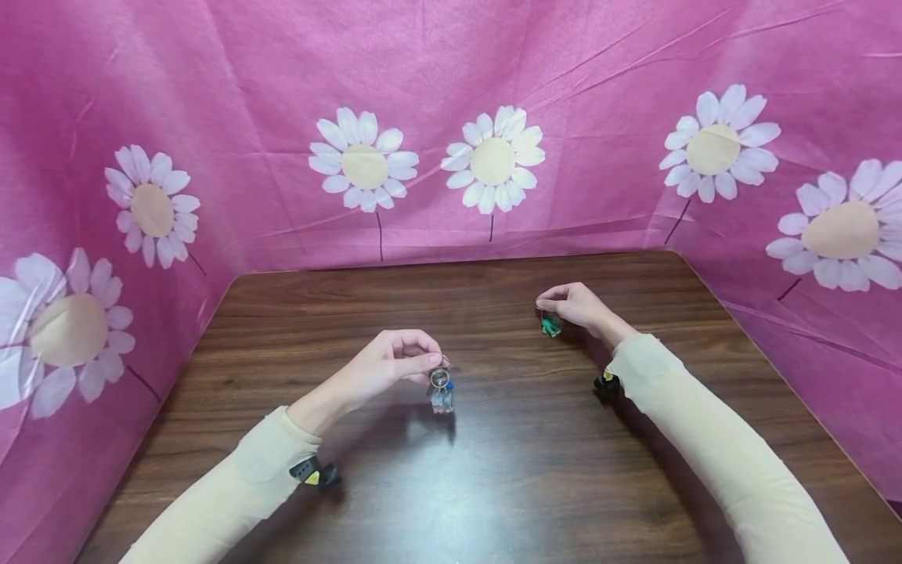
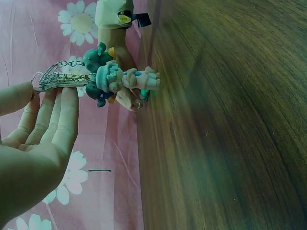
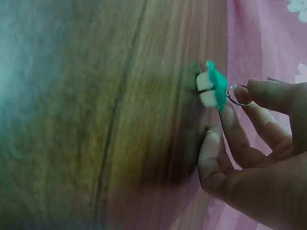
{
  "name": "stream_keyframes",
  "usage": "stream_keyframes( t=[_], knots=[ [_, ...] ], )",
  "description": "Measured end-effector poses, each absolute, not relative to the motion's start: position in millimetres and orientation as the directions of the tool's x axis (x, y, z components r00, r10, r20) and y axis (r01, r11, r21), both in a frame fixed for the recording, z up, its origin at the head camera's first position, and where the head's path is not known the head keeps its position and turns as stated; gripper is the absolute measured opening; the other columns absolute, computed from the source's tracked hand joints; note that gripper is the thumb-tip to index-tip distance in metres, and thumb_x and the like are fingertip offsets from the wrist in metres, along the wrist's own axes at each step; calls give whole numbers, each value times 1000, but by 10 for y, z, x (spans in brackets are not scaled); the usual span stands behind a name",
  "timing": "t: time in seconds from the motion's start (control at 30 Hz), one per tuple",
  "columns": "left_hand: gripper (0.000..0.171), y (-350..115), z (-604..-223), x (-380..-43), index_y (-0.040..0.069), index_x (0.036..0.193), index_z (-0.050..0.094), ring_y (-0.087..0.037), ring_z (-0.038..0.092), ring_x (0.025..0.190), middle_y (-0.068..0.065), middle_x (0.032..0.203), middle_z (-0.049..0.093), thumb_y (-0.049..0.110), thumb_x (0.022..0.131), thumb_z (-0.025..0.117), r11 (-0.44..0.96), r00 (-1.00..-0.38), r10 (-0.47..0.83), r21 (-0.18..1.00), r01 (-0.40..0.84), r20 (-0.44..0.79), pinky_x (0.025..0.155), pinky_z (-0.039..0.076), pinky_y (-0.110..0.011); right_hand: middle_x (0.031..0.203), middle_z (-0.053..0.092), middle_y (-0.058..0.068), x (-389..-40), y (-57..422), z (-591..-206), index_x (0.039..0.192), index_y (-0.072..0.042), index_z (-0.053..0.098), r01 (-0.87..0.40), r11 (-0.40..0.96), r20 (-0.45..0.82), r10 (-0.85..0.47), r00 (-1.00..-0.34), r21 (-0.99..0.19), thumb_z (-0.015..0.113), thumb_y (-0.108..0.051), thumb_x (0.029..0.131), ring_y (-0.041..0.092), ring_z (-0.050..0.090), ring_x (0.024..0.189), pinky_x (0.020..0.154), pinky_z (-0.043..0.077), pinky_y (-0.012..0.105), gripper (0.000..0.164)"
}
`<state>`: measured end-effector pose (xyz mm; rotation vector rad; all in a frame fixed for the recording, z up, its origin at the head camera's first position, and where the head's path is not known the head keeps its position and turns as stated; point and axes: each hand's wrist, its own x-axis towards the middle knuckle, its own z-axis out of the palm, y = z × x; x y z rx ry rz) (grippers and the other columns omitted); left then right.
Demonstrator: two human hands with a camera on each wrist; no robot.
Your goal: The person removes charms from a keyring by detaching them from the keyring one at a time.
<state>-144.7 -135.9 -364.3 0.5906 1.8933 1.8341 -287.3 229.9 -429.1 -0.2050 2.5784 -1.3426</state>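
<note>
My left hand pinches several keychains by their metal rings above the middle of the table. Small figurines dangle from them; the left wrist view shows a pale figurine with a turquoise cap between dark green ones with orange bits. Farther back and to the right, my right hand holds a green keychain by its metal ring, between thumb and fingers. In the right wrist view two whitish blocks form the keychain's lower part, close to the tabletop; whether they touch it I cannot tell.
The dark brown wooden table reflects a bright patch of light near its front. Pink cloth printed with white daisies stands along the back and both sides. A black wrist camera juts from under the left sleeve, and another from the right.
</note>
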Motion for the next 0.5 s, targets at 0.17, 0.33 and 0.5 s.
stream_keyframes(
  t=[0.17, 0.33, 0.5],
  knots=[
    [17, -1352, -3641, -1459, -6, 107, 64, -21, 71, 93, -15, 105, 74, 10, 100, 64, 44, -813, 582, 999, 0, -26, 91, 58, -49, 86, 73, 2, -2918, 2340, -4338, 107, 2, 75, -61, 597, -97, -228, -969, -800, 68, -19, 97, 12, 56, 81, 78, 42, 26, 25],
    [16, -1333, -3656, -1475, -3, 106, 65, -25, 71, 97, -16, 106, 74, 12, 101, 64, 41, -804, 593, 999, -3, -27, 94, 56, -52, 91, 73, 4, -2955, 2347, -4344, 110, 2, 74, -35, 639, -130, -209, -969, -768, 67, -19, 98, 14, 56, 83, 74, 45, 24, 25],
    [17, -1289, -3637, -1500, -3, 107, 65, -23, 71, 97, -26, 110, 70, 12, 100, 65, 31, -806, 592, 1000, -1, -19, 92, 57, -51, 101, 73, 10, -2989, 2341, -4323, 118, 8, 68, 37, 620, -200, -195, -960, -784, 65, -14, 100, 12, 59, 83, 70, 54, 20, 28]
  ],
)
